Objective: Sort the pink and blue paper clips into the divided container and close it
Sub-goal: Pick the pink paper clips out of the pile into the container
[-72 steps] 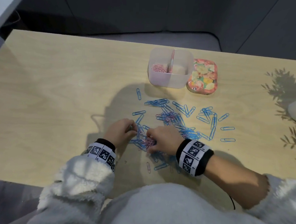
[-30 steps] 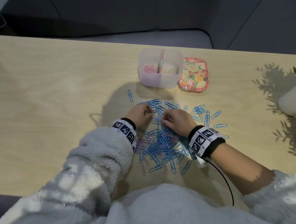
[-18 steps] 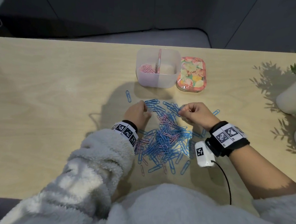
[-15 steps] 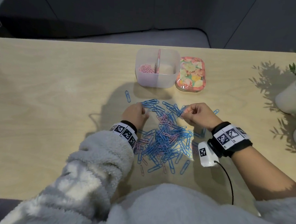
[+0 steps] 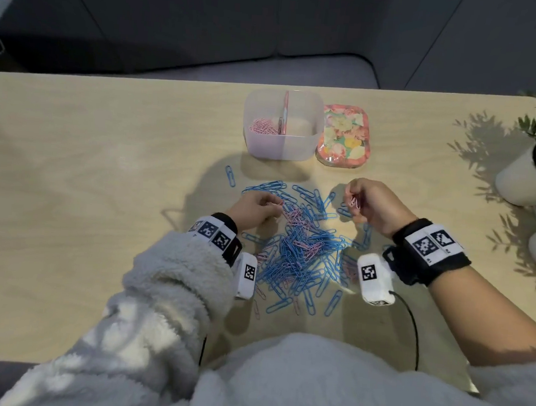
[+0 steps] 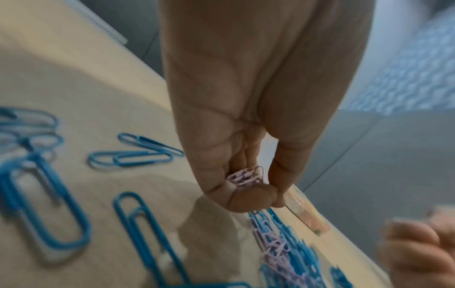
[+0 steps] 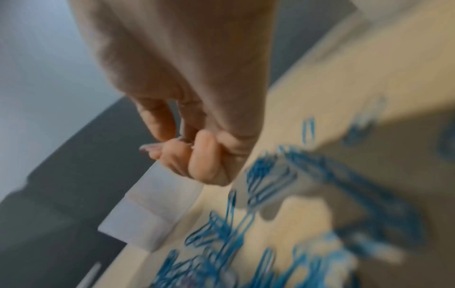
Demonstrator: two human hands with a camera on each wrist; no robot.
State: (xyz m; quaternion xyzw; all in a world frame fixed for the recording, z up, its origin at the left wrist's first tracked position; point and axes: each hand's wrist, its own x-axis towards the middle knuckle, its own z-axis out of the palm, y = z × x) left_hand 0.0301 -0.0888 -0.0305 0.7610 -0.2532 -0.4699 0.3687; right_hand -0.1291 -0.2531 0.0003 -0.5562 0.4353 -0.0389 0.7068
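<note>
At the pale wooden tabletop [image 5: 71, 189], I am pinching small pink paper clips [image 6: 243, 177] in my left hand [image 5: 255, 210] over the mixed pink and blue pile [image 5: 301, 252]. My right hand [image 5: 371, 207] is gripping more pink ones below the translucent divided container [image 5: 280, 146]. Tangled blue clips could be riding along into the pink compartment.
</note>
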